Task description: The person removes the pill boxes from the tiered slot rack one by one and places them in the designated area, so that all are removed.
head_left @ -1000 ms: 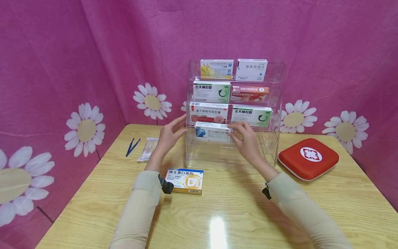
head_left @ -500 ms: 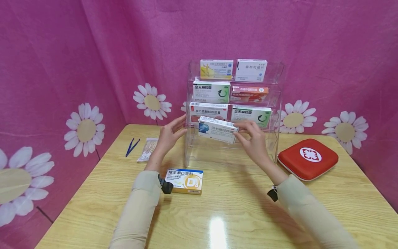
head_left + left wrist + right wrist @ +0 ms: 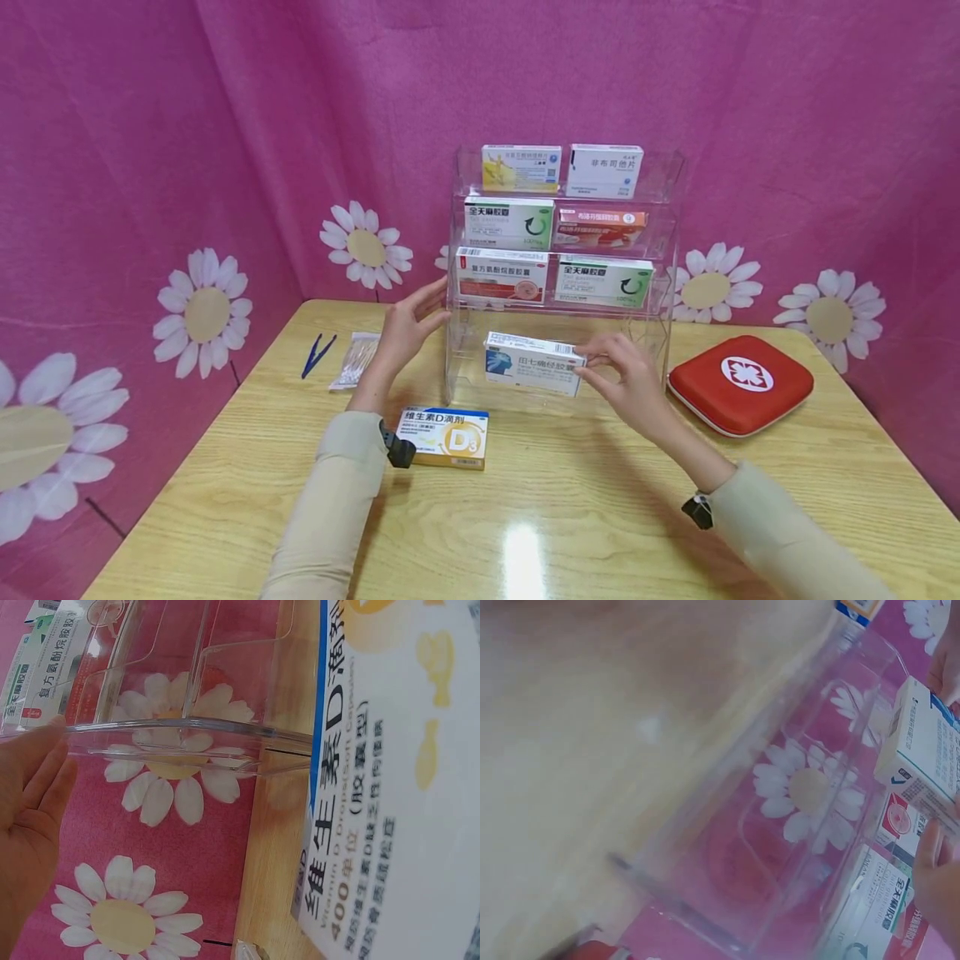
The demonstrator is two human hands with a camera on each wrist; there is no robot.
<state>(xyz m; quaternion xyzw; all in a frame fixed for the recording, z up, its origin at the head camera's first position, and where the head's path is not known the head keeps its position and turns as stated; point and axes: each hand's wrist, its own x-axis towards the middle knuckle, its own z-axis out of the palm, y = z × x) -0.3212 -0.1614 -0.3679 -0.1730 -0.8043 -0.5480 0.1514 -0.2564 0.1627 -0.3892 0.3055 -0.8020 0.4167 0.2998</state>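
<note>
My right hand pinches the right end of a white medicine box with a blue head picture on its front. The box is held in front of the bottom tier of a clear acrylic display rack. In the right wrist view, the fingers are at one end of this box. At the rack's left side, my left hand rests its extended fingertips against the edge. The left wrist view shows these fingers right at the clear rim.
Medicine boxes fill the three upper tiers, among them a green-and-white box and a red box. A vitamin D box lies by the left wrist. Blue tweezers, a cotton swab bag and a red first-aid case flank the rack.
My right hand has drawn the white medicine box out of the rack's bottom tier, then down and slightly right. My left hand has stayed at the rack's side.
</note>
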